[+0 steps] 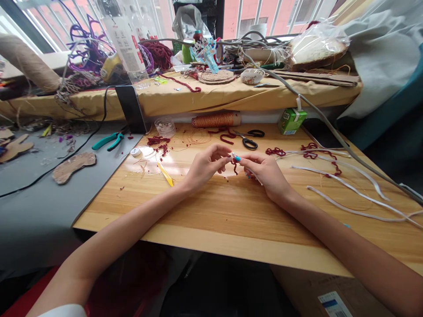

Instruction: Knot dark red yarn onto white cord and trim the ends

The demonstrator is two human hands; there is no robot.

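Above the middle of the wooden table, my left hand (209, 164) and my right hand (264, 171) meet fingertip to fingertip. Both are closed in a pinch on the end of a white cord (233, 155). A short piece of dark red yarn (235, 167) hangs just below the fingertips, between the hands. The cord's other part sticks out under my right hand. How the yarn and cord join is too small to tell. Black-handled scissors (250, 140) lie behind the hands.
Red yarn scraps (158, 141), a clear cup (165, 127) and a yellow tool (165, 174) are at left. Teal pliers (108, 141) rest on the grey surface (66, 211). An orange thread spool (216, 119) lies behind; white cords (343, 181), a phone (324, 133) and a green carton (292, 121) are right.
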